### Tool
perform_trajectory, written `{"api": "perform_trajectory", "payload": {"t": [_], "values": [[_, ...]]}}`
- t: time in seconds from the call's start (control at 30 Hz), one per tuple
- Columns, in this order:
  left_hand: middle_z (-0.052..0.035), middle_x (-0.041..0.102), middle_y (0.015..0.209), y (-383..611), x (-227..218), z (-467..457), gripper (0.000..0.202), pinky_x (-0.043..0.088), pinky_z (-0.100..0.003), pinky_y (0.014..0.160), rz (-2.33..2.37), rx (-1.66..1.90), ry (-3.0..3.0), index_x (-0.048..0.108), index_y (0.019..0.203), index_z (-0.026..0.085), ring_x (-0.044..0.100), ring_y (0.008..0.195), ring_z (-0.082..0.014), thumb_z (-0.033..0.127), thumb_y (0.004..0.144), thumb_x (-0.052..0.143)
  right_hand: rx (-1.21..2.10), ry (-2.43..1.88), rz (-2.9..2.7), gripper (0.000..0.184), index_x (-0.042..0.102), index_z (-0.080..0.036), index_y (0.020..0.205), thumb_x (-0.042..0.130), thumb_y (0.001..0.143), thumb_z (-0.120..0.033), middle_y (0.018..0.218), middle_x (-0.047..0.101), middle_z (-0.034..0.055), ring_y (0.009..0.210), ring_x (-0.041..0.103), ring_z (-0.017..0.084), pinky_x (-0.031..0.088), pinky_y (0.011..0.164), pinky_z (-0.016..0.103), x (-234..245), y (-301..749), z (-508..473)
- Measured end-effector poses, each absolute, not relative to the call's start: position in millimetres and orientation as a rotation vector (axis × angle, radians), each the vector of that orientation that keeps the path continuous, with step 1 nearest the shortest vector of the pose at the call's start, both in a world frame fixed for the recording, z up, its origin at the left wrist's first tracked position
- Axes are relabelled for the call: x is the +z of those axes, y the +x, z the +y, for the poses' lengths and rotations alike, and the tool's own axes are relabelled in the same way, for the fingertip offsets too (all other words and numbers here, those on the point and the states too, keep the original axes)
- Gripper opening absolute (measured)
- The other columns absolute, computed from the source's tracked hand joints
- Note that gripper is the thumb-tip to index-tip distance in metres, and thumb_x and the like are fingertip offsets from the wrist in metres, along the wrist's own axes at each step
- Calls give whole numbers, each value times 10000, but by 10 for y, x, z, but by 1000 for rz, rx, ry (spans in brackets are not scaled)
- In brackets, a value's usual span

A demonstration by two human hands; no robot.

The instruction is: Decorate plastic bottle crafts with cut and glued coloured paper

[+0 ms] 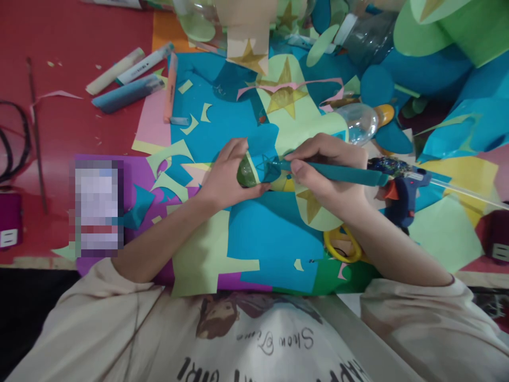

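Note:
My left hand (pixel 225 178) is curled around a small rounded object wrapped in blue paper (pixel 262 140). Its uncovered end (pixel 247 174) looks clear and greenish; I cannot make out its exact kind. In my right hand (pixel 324 164) is a teal marker (pixel 350 174), gripped like a pen. The marker's tip is at a dark star outline (pixel 270 164) on the blue paper and seems to touch it. Just beyond lies a clear bottle (pixel 358 123) wrapped in pale green paper (pixel 308 122) with gold stars. Yellow-handled scissors (pixel 342 245) lie below my right wrist.
A blue glue gun (pixel 405 196) with a glue stick lies right of my right hand. Several markers (pixel 129 91) rest at the upper left. A phone (pixel 98 207) lies left of my left forearm. Blue paper sheets (pixel 274 228) and cut scraps cover the red table (pixel 59 32).

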State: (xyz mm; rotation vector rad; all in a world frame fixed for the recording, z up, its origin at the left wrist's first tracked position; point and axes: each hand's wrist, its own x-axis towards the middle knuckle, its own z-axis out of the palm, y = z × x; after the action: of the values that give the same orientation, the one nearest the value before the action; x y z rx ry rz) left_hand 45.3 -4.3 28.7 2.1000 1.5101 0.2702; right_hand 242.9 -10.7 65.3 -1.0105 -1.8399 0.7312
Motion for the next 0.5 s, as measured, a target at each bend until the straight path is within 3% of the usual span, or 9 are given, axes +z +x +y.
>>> {"api": "perform_trajectory", "payload": {"t": [0.23,0.37,0.5], "values": [[-151,538,1364,449,269,-32,701,452,-450,1051,1485,334,2061,541,1234,167,419,1370,-386,544,689,770,751,-1038,-1849,255,650,-232,726,602,901,-412,597,657,-16,538,623,121,482,457,259,653,2431,-114],[-127,595,1256,435,241,-34,614,456,-438,1040,1476,341,2078,579,1169,192,425,1364,-382,549,701,753,759,-1009,-1844,306,619,-223,665,616,890,-431,627,675,-9,546,634,119,497,470,254,665,2441,-105],[-130,614,1206,429,243,-35,589,457,-444,1035,1471,336,2081,592,1144,184,431,1354,-389,568,720,737,710,-1002,-1854,230,621,-241,695,604,894,-355,551,632,-20,499,598,124,463,430,267,668,2439,-88]]}}
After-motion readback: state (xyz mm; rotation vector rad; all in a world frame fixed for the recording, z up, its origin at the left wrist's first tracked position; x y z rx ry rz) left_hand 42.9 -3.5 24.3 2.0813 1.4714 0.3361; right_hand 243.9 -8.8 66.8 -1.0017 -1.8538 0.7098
